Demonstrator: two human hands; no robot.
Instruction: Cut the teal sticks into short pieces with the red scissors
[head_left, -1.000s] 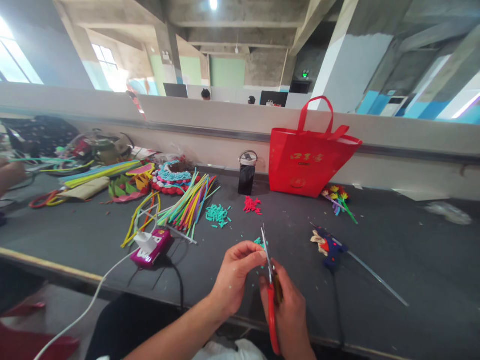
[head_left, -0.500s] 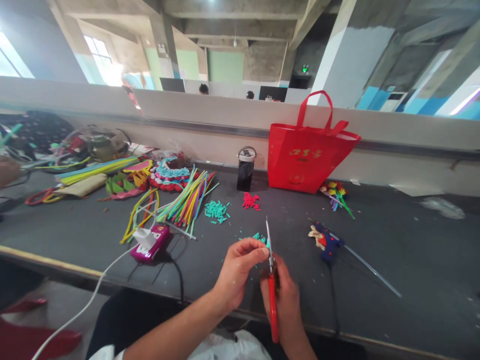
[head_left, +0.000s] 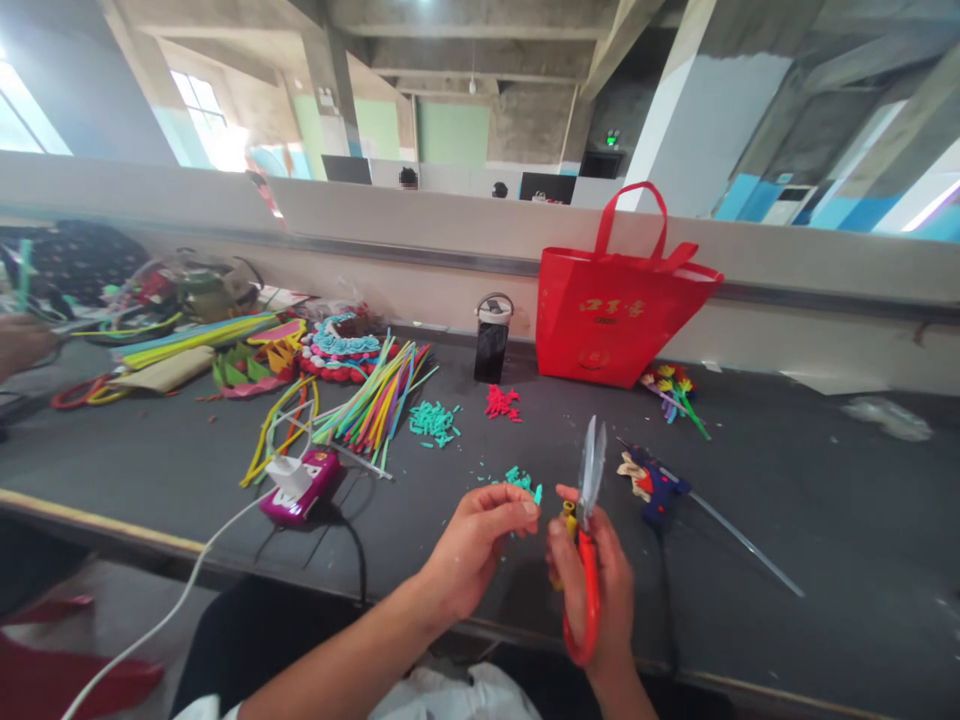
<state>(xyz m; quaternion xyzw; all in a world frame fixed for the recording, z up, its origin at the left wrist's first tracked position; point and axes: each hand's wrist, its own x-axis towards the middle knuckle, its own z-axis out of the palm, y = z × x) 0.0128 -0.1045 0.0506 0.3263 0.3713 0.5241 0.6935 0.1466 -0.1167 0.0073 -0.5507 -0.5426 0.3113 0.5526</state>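
Observation:
My left hand (head_left: 480, 535) pinches a small teal piece of foam-like stem (head_left: 538, 494) between thumb and fingertips. Red-handled scissors (head_left: 590, 470) are gripped in my right hand (head_left: 600, 590), blades pointing up and slightly parted. Tucked among the fingers of that hand is a yellow tube-like object (head_left: 569, 517), partly hidden. Just beyond my left fingertips lies a small heap of teal cut bits (head_left: 517, 478). Farther back are a larger pile of teal pieces (head_left: 433, 424) and a pile of red pieces (head_left: 502, 402).
A bundle of coloured stems (head_left: 375, 400) lies left of the piles, near a purple power strip (head_left: 304, 487) with a white cable. A dark glue gun (head_left: 660, 492) rests at right. Behind stand a bottle (head_left: 492, 340) and a red bag (head_left: 622, 310). A person's hand (head_left: 26, 345) shows far left.
The scissors and my right hand have moved right, away from my left fingers, and the blades have turned to show their flat sides. My left hand stays nearly in place with the teal piece.

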